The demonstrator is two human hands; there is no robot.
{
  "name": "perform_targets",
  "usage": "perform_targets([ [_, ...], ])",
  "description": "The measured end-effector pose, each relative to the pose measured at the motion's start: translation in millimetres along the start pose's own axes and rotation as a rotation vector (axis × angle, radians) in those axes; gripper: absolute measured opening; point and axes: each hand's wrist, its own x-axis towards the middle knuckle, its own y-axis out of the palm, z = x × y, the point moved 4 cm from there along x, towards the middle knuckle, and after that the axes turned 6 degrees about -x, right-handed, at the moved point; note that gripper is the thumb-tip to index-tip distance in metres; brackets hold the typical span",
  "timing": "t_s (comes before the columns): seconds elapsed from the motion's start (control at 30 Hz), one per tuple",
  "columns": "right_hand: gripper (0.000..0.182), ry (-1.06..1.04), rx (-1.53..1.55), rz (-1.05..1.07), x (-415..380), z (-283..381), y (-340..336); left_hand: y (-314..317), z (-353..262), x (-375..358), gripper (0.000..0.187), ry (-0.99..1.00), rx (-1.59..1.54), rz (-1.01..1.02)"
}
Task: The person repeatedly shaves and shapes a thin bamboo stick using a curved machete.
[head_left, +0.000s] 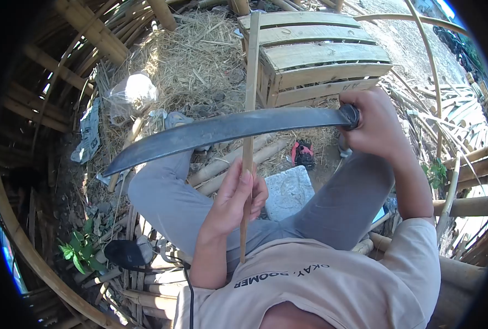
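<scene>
My left hand [238,192] is closed round a long, thin bamboo strip [251,66], which stands roughly upright in the view, its lower end near my shirt. In my right hand [373,123] is the handle of a large machete [227,129], mostly hidden by the fingers. The broad grey blade stretches leftward across the view and crosses over the strip above my left hand. Whether blade and strip touch, I cannot tell.
A wooden slatted crate [323,52] stands ahead. Between my legs lies a pale stone block [289,192], near a black and red bundle [303,153]. A plastic bag [133,92] rests on straw at left. Bamboo poles [458,207] flank the right side.
</scene>
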Motion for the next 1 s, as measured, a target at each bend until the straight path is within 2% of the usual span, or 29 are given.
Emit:
perform_targets([
  [0.07, 0.025, -0.098, 0.012, 0.068, 3.3, 9.2, 9.8, 8.9, 9.6, 1.2, 0.028, 0.119, 0.109, -0.153],
  [0.1, 0.025, -0.139, 0.057, 0.079, 7.1, 13.4, 14.5, 2.7, 9.5, -0.6, 0.032, 0.126, 0.206, -0.063],
  [0.2, 0.023, -0.212, 0.029, 0.133, 14.0, 14.7, 25.2, 1.3, 17.5, -0.4, 0.033, 0.058, 0.075, -0.142],
  [0.3, 0.023, -0.192, 0.038, 0.132, 16.3, 8.2, 30.1, 1.6, 19.1, 4.8, 0.034, 0.026, -0.05, -0.109],
  [0.43, 0.024, -0.126, 0.085, 0.053, 5.8, 3.5, 39.0, 26.0, 14.7, 23.3, 0.034, 0.042, 0.018, -0.127],
  [0.53, 0.024, -0.082, 0.051, 0.049, 6.6, -3.0, 38.1, 33.5, 8.7, 31.4, 0.029, -0.061, 0.01, -0.149],
  [0.63, 0.023, -0.074, 0.009, 0.051, 12.2, 0.7, 31.4, 31.9, 2.8, 36.5, 0.032, 0.016, 0.087, -0.072],
  [0.73, 0.02, -0.051, -0.079, 0.1, 14.1, 8.8, 37.5, 25.1, 9.6, 39.5, 0.031, 0.017, 0.278, -0.215],
  [0.83, 0.018, 0.047, -0.028, 0.208, 5.9, 14.6, 66.8, 23.2, 28.4, 57.7, 0.029, 0.168, 0.529, -0.302],
  [0.93, 0.016, 0.125, -0.003, 0.214, -3.9, 15.0, 94.8, 25.2, 41.7, 70.6, 0.026, 0.139, 0.714, -0.315],
  [1.0, 0.018, 0.139, 0.013, 0.214, -4.3, 6.9, 100.7, 26.6, 39.0, 74.7, 0.024, 0.118, 0.713, -0.291],
])
